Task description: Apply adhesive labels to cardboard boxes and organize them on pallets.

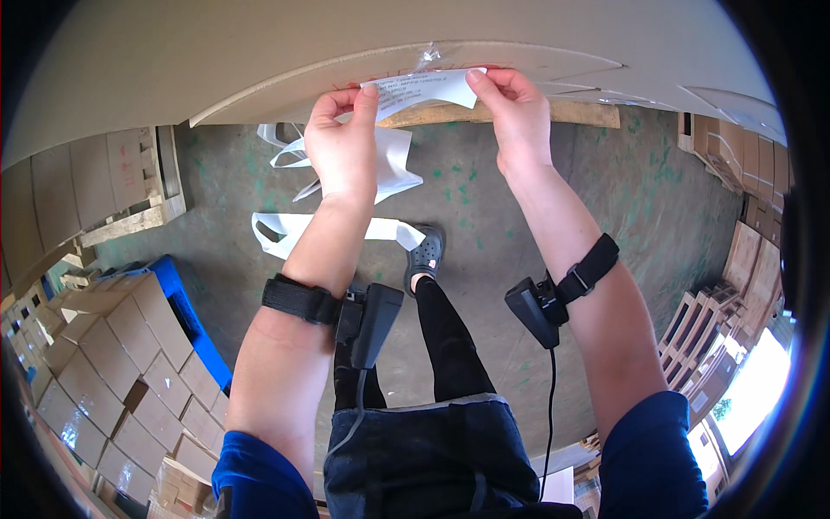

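Observation:
A white printed label (419,92) is stretched between my hands against the face of a large cardboard box (285,52). My left hand (344,130) pinches its left end between thumb and fingers. At the opposite end, my right hand (517,108) grips the corner the same way. The label's lower edge curves up in the middle. Just above it, a shiny piece of clear tape (428,57) sticks to the cardboard. Whether the label is stuck down anywhere cannot be seen.
Pale paper strips (393,164) lie on the concrete floor, another strip (380,229) by my shoe (424,251). Stacked cartons (130,363) and a blue pallet (183,303) stand left. Wooden pallets (692,324) are at right. A cable (552,415) hangs from my right forearm's device.

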`<state>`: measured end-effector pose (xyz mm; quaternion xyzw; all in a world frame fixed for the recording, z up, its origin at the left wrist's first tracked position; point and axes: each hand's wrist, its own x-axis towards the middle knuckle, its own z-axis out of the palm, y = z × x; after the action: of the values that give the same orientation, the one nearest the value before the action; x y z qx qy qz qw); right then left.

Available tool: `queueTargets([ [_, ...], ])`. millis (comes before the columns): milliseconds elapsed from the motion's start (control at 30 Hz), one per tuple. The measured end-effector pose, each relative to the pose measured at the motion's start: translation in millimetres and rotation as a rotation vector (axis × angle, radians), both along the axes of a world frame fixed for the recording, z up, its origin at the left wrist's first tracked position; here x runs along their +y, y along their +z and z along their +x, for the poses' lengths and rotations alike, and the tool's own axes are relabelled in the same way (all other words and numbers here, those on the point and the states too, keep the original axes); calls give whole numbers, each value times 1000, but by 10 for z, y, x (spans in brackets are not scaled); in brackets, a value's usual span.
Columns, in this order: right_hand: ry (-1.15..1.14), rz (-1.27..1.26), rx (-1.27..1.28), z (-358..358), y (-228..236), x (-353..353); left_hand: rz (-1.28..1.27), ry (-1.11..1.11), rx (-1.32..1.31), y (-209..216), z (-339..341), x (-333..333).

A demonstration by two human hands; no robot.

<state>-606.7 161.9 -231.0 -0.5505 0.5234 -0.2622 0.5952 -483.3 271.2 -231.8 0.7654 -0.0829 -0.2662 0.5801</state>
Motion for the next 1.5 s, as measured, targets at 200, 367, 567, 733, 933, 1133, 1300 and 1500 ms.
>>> queueTargets([
  [200,-218,166,190,88,49,77,126,112,-34,-58,67,145],
  [367,703,-37,91,153,37,6,-15,-86,203,123,-132,931],
  [567,617,228,376,-531,-238,-226,127,-472,279,630,-706,1670],
  [733,1497,901,141,-1522,513,906,217,-730,351,1091,-958,2103],
  [933,1957,1815,393,-3837,2829,2179,427,-798,243,1373,-666,2491],
  [1133,2001,1676,719,-4122,3342,1889,360,-765,93,1412,-435,2814],
  [1300,2014,1539,1018,-4196,3685,1607,369,-777,109,1465,-384,2849],
  [1500,2019,1347,1331,-4197,3968,1260,319,-709,129,1470,-400,3002],
])
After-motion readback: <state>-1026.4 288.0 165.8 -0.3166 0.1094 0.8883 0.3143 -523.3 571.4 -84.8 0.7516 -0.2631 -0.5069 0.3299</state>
